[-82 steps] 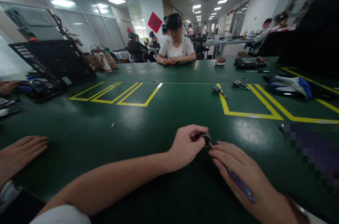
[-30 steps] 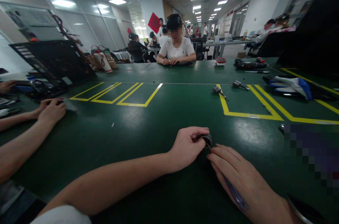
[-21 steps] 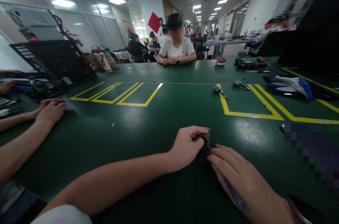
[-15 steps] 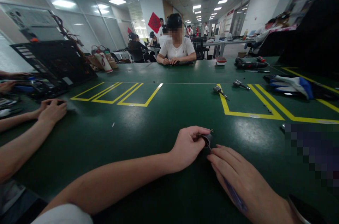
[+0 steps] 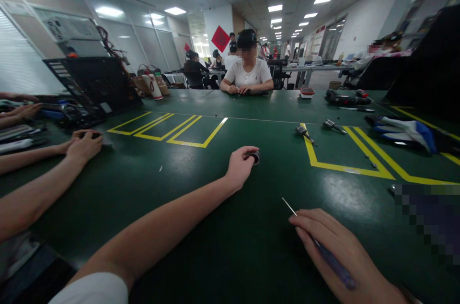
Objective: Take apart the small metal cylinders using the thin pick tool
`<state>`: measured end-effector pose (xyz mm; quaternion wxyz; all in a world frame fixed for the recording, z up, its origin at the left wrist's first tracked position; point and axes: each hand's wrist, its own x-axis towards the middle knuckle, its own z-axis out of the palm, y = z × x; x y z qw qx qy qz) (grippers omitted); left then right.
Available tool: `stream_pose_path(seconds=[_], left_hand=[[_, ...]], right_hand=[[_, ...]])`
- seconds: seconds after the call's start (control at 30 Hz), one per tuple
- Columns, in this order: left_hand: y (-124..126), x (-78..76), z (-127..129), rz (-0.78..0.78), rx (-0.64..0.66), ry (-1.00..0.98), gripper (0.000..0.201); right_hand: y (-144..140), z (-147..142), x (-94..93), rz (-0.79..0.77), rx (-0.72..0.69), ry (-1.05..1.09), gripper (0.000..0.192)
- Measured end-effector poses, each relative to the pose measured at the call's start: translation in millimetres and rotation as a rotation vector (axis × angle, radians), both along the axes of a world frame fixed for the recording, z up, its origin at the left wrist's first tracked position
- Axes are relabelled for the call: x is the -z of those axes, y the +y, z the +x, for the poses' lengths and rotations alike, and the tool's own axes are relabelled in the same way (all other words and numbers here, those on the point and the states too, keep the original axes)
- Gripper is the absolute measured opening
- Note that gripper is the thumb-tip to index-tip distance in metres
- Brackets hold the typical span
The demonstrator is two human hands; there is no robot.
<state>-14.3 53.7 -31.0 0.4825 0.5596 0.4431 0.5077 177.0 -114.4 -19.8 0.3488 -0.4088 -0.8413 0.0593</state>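
My left hand [image 5: 239, 167] is stretched forward over the green table [image 5: 201, 189], its fingers closed on a small dark ring-shaped part [image 5: 254, 156] held just above the surface. My right hand [image 5: 338, 251] rests near the front edge and grips a thin screwdriver [image 5: 323, 246] with a purple handle; its metal tip points toward the left hand, a clear gap away from the part.
A co-worker's hands [image 5: 84, 143] rest on the table at left beside an open black computer case [image 5: 93, 86]. Two small tools [image 5: 304, 133] lie by yellow floor-tape lines [image 5: 345, 167]. A person sits across the table [image 5: 247, 74]. Blue-white gloves [image 5: 402, 129] lie right.
My left hand has carried the ring-shaped part forward, away from the screwdriver tip that was touching it. The right hand stayed near the front edge. The view tilted down slightly.
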Motion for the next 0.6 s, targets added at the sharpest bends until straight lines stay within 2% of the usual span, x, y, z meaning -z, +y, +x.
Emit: stream_pose_path(seconds=[0.07,0.23,0.37,0.47,0.5,0.6], left_hand=[[12.6,0.2,-9.2,-0.009,-0.065,-0.012,0.030],[22.4,3.0,-23.0,0.044,-0.169,0.208,0.046],[29.2,10.4,-24.8,0.159,-0.157,0.337,0.042],[34.4,9.5,-22.2,0.228,-0.116,0.447,0.043],[35.8,7.5,-20.4,0.250,-0.106,0.490,0.042],[39.5,-0.9,-12.2,0.314,-0.088,0.628,0.038]], right_hand=[[3.2,0.3,2.1,-0.120,0.021,0.082,0.025],[8.1,-3.1,-4.0,-0.313,0.118,0.254,0.020],[22.7,-2.2,-19.3,-0.398,0.151,0.336,0.026],[55.0,6.1,-26.6,-0.387,0.200,0.333,0.033],[69.4,9.7,-27.3,-0.358,0.262,0.324,0.033],[115.7,20.7,-25.1,-0.275,0.564,0.244,0.026]])
